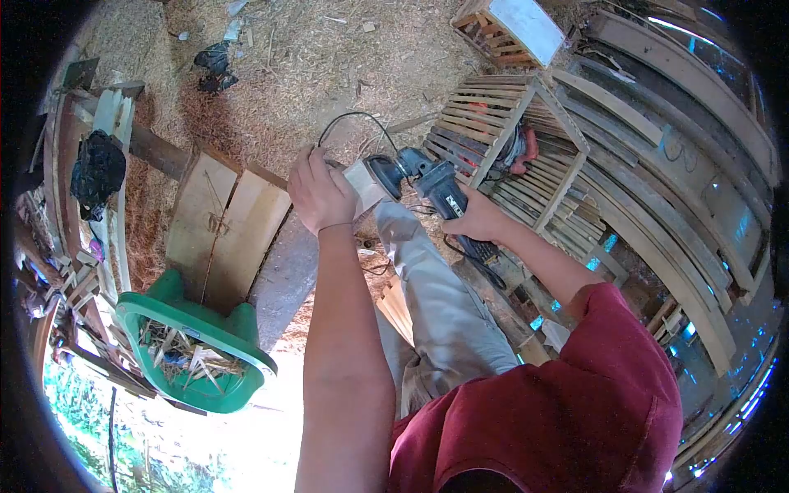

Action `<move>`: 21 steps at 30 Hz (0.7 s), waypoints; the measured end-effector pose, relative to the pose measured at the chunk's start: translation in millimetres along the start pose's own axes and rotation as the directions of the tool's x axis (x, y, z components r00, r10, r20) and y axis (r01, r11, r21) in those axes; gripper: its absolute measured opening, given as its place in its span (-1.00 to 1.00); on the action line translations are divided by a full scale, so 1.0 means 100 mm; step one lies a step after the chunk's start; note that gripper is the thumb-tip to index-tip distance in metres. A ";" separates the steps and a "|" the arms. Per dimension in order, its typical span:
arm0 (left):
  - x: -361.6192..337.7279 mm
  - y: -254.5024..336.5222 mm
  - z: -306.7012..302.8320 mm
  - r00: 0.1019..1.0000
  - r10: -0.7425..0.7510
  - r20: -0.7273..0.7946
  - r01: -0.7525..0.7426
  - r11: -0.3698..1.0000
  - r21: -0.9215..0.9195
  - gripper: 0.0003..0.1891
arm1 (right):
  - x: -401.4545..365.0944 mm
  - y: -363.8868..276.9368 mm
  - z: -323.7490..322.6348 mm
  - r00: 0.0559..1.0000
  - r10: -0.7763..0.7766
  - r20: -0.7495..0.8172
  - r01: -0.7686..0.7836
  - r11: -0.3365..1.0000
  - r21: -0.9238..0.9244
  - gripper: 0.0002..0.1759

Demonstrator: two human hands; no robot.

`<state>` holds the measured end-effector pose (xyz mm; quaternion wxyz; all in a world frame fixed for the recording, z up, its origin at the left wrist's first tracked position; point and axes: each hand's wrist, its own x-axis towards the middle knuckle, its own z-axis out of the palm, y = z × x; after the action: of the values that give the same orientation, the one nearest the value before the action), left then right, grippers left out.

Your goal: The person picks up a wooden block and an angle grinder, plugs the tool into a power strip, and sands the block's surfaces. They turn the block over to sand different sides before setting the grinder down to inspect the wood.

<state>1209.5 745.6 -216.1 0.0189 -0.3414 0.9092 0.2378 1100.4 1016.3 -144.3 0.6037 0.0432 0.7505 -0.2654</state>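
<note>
My right hand (475, 215) is wrapped round the body of a dark angle grinder (442, 187), its head pointing left. The grinder's round disc (384, 176) sits right at the edge of a pale piece of wood (363, 186). On the other side, my left hand (320, 192) grips that wood, fingers over its far end and the thumb hidden from this view. A black cord (355, 113) loops above the wood, between my left hand and the grinder. My trouser leg (448, 304) stretches out just below the work.
Slatted wooden crates (496, 111) stand ahead to the right, one with a red tool (528, 149) in it. Long planks (633, 115) are stacked at right. A green plastic tub (126, 307) of wood scraps sits lower left, by wide boards (251, 234). Shavings (329, 57) cover the ground.
</note>
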 end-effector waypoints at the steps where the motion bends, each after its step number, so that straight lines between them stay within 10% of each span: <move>1: 0.00 0.00 0.00 1.000 0.008 -0.008 -0.008 1.000 0.009 -0.56 | 0.00 -0.04 0.01 1.000 0.014 -0.008 -0.014 1.000 0.007 -0.21; 21: -0.02 0.02 0.00 0.998 0.021 -0.054 -0.020 1.000 0.017 -0.57 | 0.00 -0.01 0.00 1.000 -0.024 -0.007 0.024 1.000 -0.009 -0.32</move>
<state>1209.9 748.6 -214.5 -0.0053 -0.3381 0.9147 0.2213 1100.4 1015.4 -143.9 0.5979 0.0322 0.7543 -0.2692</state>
